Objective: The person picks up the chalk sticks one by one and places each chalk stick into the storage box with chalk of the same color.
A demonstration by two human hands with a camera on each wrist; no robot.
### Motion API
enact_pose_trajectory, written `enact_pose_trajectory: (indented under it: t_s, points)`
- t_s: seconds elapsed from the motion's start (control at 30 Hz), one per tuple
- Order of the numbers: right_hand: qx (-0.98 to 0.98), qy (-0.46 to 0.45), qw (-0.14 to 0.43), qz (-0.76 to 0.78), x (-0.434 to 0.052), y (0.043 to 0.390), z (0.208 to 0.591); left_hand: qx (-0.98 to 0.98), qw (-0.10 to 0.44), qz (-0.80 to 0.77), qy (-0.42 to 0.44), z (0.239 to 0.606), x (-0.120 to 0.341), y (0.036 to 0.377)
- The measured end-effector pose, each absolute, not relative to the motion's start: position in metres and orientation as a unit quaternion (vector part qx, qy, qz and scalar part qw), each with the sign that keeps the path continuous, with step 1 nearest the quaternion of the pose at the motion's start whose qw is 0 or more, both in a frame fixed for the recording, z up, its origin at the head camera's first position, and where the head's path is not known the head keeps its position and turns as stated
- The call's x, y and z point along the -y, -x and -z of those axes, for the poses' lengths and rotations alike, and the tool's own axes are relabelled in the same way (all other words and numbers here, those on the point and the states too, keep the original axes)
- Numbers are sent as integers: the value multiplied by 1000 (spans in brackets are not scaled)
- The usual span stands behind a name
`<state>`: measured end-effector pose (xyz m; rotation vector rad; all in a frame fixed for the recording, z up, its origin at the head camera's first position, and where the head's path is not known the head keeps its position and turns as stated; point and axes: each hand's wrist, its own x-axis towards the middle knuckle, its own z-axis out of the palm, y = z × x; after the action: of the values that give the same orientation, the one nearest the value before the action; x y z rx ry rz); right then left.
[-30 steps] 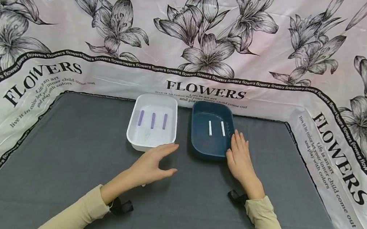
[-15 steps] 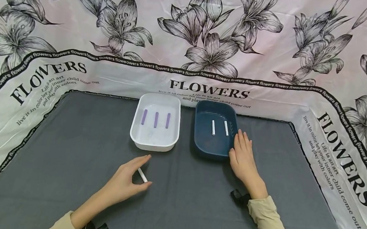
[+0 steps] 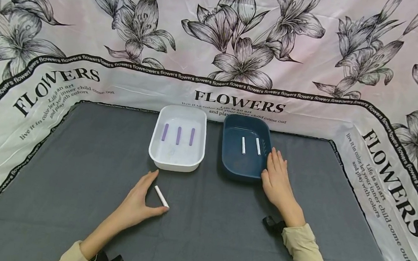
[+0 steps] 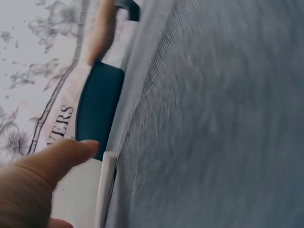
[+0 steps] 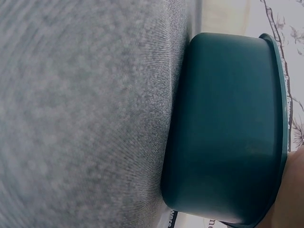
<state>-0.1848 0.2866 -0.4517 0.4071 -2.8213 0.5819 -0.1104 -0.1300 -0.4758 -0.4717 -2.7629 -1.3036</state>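
Observation:
A white chalk stick (image 3: 161,196) lies slantwise on the grey cloth (image 3: 78,169). My left hand (image 3: 161,191) is spread around it: the thumb tip touches its near end and the index finger arcs past its far end. In the left wrist view the chalk stick (image 4: 105,185) runs beside a finger (image 4: 52,161). My right hand (image 3: 274,169) rests flat with straight fingers against the right side of the dark blue tray (image 3: 240,170), which holds two white sticks (image 3: 250,145). Three purple sticks (image 3: 178,135) lie in the white tray (image 3: 176,163). The right wrist view shows the blue tray's wall (image 5: 223,123).
The two trays stand side by side at the back middle of the cloth. A floral backdrop (image 3: 238,46) printed with FLOWERS rises behind and at both sides. Black camera straps (image 3: 271,224) sit at both wrists.
My left hand drew back from the white tray's front edge toward me, uncovering the white stick, and its fingers have spread wider around it. The right hand has stayed by the blue tray.

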Motion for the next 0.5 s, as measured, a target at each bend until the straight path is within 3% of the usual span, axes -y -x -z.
enact_pose_trajectory:
  t_s: [0.5]
  points:
    - [962,-134,114,-208,-288,186,454,898,90,394,176,496,131,112]
